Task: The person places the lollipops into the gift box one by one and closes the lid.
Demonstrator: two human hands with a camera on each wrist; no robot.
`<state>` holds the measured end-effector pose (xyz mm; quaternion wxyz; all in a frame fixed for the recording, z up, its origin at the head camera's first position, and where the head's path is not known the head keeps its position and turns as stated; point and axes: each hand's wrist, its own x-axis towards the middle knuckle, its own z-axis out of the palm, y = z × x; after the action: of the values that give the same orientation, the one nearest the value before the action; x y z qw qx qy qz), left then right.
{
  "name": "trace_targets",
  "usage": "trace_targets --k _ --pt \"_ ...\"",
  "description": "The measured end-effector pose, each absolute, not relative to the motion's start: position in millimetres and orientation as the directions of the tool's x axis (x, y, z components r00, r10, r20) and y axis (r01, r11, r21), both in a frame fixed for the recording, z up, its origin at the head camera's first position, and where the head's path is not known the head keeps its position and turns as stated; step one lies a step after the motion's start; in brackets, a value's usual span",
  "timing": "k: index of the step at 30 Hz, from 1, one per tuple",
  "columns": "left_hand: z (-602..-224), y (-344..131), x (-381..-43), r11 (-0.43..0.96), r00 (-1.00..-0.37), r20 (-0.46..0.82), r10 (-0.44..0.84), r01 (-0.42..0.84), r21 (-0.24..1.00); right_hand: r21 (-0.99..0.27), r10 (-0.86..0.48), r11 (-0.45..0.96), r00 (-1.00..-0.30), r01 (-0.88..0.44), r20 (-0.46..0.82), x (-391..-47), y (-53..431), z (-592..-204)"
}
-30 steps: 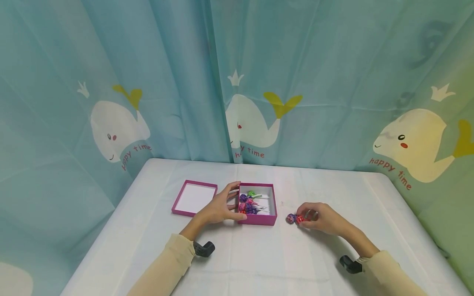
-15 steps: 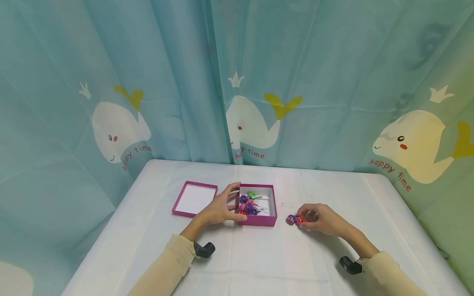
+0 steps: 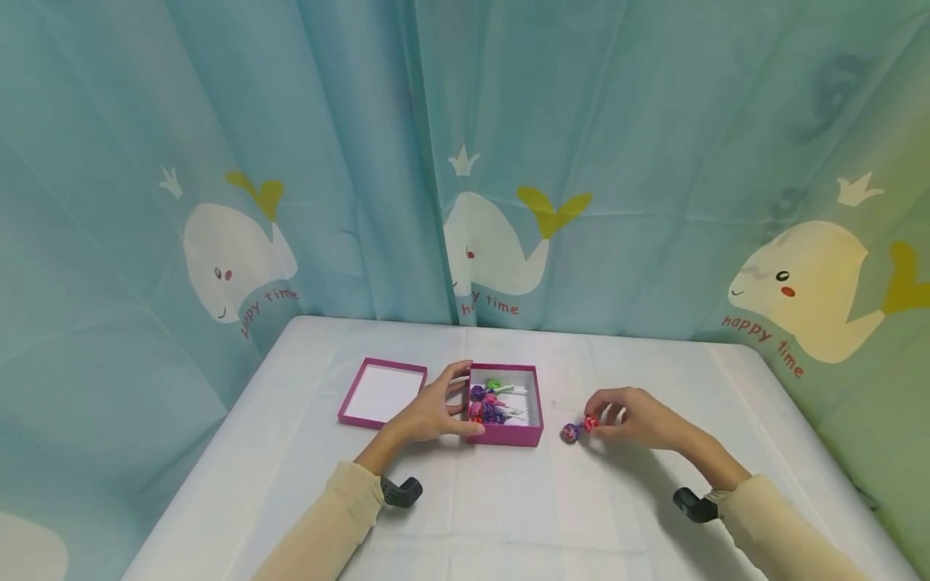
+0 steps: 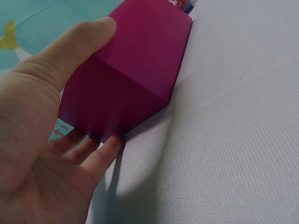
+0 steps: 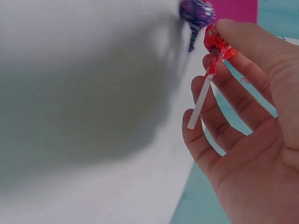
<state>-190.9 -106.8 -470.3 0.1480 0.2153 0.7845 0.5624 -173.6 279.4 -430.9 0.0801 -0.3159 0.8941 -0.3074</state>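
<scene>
While the left hand (image 3: 429, 411) steadies the magenta box (image 3: 508, 436) at its nine o'clock side, the right hand (image 3: 639, 418) pinches a red-wrapped lollipop (image 3: 591, 423) outside it, just past three o'clock from the box. Left grip: wide, with the thumb on the near wall and the fingers spread along the nine o'clock wall. Right grip: narrow, with the thumb pressed on the wrapped head; the remaining fingers fan out behind the white stick (image 5: 200, 102), which points to seven o'clock in the right wrist view. Clearance between this lollipop and the white-covered table (image 3: 508, 500) cannot be determined.

A purple-wrapped lollipop (image 3: 570, 433) rests on the table just beside the red one, at its eight o'clock. Inside the open box, a cluster of lollipops (image 3: 491, 407) in purple, pink and red wrappers occupies the nine o'clock half, sticks directed toward three o'clock. A green-wrapped lollipop (image 3: 494, 384) lies at the cluster's twelve o'clock. The lid (image 3: 383, 393) lies inner face up at nine o'clock from the box. A whale-print curtain (image 3: 617, 121) hangs at twelve o'clock, beyond the table.
</scene>
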Motion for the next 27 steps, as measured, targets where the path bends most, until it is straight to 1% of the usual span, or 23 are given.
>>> trace_targets --k 11,19,27 --pt "-471 -106 -192 0.272 -0.854 0.012 0.52 0.18 0.945 -0.593 -0.606 0.609 -0.791 -0.527 0.08 -190 265 -405" --pt "-470 -105 -193 0.282 -0.86 0.004 0.511 0.172 0.944 -0.584 -0.612 0.599 -0.783 -0.548 0.108 -206 237 -388" --pt "-470 -106 -192 0.271 -0.861 0.003 0.508 0.163 0.949 -0.632 -0.626 0.537 -0.766 -0.558 0.145 -212 204 -381"
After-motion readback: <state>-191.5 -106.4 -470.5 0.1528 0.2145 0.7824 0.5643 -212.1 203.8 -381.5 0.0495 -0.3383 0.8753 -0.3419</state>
